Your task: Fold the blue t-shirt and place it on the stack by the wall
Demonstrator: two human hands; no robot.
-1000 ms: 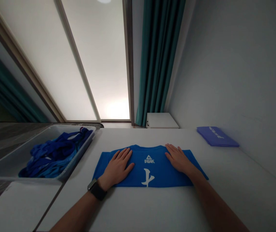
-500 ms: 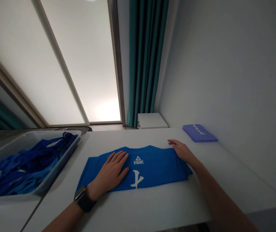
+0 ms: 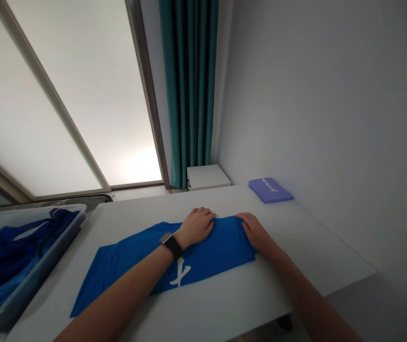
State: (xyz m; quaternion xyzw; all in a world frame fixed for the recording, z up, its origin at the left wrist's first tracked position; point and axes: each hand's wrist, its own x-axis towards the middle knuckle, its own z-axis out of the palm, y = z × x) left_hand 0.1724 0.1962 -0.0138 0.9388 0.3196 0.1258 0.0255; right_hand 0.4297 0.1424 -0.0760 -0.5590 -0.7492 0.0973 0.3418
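Blue shirt [image 3: 203, 257] at seven o'clock on a white desk [image 3: 225, 299]
Tub [image 3: 46, 265] of clothes [image 3: 7, 251] at eight; frosted door [image 3: 82, 109], ten; teal curtain [image 3: 192, 95], twelve; left grip [image 3: 196, 226], six, on the shirt's far edge; right grip [image 3: 256, 232], five, at its right end; can't tell whether either pinches cloth; folded purple garment [image 3: 276, 195], half past three; wall [image 3: 314, 99], two.
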